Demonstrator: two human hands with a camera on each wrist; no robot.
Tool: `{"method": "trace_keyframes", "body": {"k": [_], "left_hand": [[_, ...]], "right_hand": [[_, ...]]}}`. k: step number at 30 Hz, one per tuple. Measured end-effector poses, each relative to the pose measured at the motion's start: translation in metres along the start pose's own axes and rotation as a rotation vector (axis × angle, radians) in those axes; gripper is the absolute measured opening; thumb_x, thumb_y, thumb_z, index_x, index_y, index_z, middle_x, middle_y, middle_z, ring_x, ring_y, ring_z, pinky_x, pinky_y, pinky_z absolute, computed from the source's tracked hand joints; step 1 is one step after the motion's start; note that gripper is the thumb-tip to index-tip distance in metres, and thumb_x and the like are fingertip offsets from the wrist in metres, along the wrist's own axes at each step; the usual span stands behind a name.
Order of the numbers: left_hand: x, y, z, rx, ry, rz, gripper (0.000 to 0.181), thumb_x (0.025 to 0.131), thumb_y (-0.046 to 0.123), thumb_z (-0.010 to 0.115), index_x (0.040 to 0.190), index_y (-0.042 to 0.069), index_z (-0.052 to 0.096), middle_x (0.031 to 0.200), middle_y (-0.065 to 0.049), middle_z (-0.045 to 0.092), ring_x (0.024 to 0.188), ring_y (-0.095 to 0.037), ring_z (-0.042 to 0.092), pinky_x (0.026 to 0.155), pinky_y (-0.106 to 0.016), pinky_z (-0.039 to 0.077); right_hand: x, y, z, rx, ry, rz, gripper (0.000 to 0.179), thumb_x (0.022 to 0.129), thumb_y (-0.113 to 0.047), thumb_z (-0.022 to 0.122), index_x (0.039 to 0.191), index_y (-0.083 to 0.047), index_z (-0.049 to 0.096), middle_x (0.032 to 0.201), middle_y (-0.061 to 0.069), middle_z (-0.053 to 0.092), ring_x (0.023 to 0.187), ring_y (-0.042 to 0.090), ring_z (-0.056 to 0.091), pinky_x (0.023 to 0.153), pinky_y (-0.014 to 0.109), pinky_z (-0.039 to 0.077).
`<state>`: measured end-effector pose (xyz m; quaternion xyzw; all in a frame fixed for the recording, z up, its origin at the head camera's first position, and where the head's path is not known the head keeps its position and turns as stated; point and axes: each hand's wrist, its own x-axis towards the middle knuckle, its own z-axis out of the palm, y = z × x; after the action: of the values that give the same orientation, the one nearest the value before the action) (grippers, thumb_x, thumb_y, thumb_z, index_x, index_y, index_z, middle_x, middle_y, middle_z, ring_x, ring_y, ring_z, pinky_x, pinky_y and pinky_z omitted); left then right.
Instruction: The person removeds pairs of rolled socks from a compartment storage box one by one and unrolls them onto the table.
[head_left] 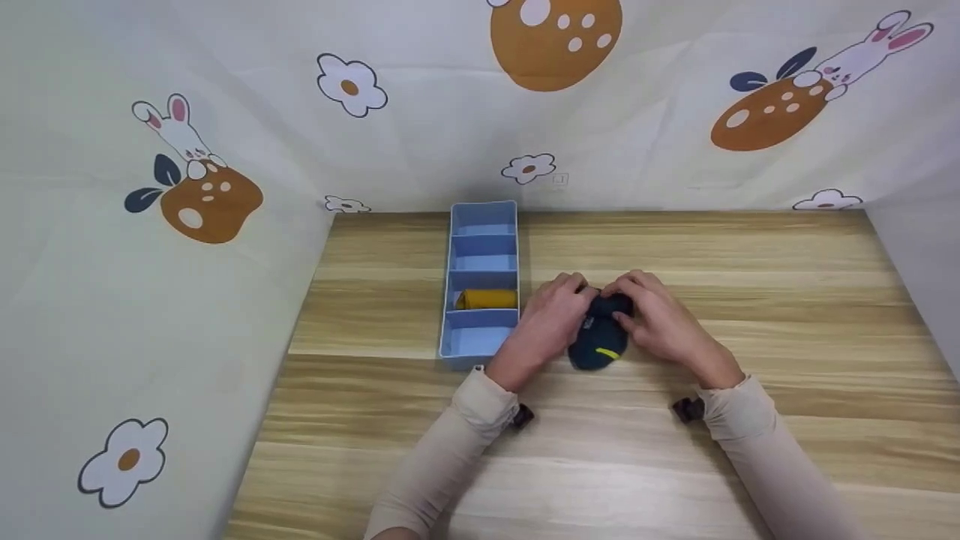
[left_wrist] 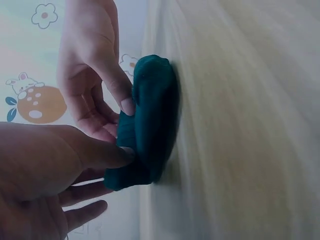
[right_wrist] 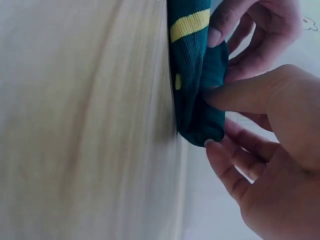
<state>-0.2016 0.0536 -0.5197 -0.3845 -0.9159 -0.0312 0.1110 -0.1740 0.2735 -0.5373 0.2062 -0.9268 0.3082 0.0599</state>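
A dark green sock (head_left: 598,351) with a yellow mark lies on the wooden table, its far end folded over into a roll. My left hand (head_left: 551,319) pinches the left side of that roll, and my right hand (head_left: 664,321) pinches the right side. From the left wrist, the thumb of my left hand (left_wrist: 50,165) presses on the folded sock (left_wrist: 155,115). In the right wrist view, my right hand (right_wrist: 280,135) has its thumb on the fold of the sock (right_wrist: 187,70), where a yellow stripe shows. Parts of the roll are hidden by fingers.
Left of the hands stands a blue divided box (head_left: 448,330) with several compartments in a row. A mustard-yellow rolled cloth (head_left: 487,299) lies in one of them. Behind the table (head_left: 787,300) hangs a pale printed backdrop (head_left: 435,135), which also runs along the left side.
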Motion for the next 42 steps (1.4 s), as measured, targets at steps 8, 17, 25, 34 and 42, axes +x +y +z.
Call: {"method": "trace_keyframes", "body": {"k": [8,17,25,34,42], "left_hand": [[0.003,0.001,0.001,-0.013,-0.035,-0.014,0.034,0.100,0.017,0.074,0.134,0.016,0.071,0.122,-0.005,0.075,0.109,-0.020,0.074,0.096,-0.035,0.062],[0.009,0.001,0.001,-0.028,-0.023,-0.047,0.040,0.093,0.015,0.082,0.132,0.013,0.071,0.131,-0.007,0.063,0.113,-0.022,0.066,0.089,-0.035,0.063],[0.016,0.000,0.001,-0.039,-0.082,-0.090,0.049,0.095,0.018,0.083,0.139,0.016,0.061,0.134,-0.008,0.068,0.118,-0.022,0.070,0.098,-0.036,0.062],[0.023,0.005,0.000,0.045,-0.055,-0.114,0.045,0.096,0.020,0.081,0.140,0.019,0.069,0.137,-0.005,0.057,0.126,-0.022,0.057,0.102,-0.036,0.055],[0.027,0.006,0.000,0.042,-0.079,-0.145,0.055,0.093,0.025,0.086,0.142,0.016,0.063,0.140,-0.004,0.066,0.131,-0.021,0.065,0.107,-0.037,0.057]], "right_hand": [[0.002,-0.001,-0.003,-0.041,-0.065,0.034,0.041,0.094,-0.005,0.081,0.134,-0.002,0.072,0.131,0.016,0.070,0.124,0.036,0.067,0.108,0.056,0.054],[0.008,0.002,-0.003,-0.054,-0.060,0.030,0.037,0.100,-0.005,0.074,0.135,0.003,0.069,0.126,0.019,0.069,0.118,0.037,0.066,0.103,0.056,0.055],[0.010,0.007,-0.005,-0.007,-0.023,0.074,0.020,0.103,-0.004,0.068,0.123,-0.001,0.065,0.116,0.019,0.073,0.105,0.036,0.071,0.094,0.056,0.056],[0.014,0.012,-0.007,-0.026,0.081,0.123,0.021,0.100,-0.005,0.075,0.120,-0.001,0.074,0.120,0.017,0.068,0.107,0.034,0.066,0.096,0.051,0.054],[0.017,0.013,-0.008,-0.010,0.081,0.154,0.024,0.098,0.000,0.072,0.121,-0.004,0.076,0.121,0.017,0.072,0.107,0.035,0.070,0.094,0.053,0.055]]}}
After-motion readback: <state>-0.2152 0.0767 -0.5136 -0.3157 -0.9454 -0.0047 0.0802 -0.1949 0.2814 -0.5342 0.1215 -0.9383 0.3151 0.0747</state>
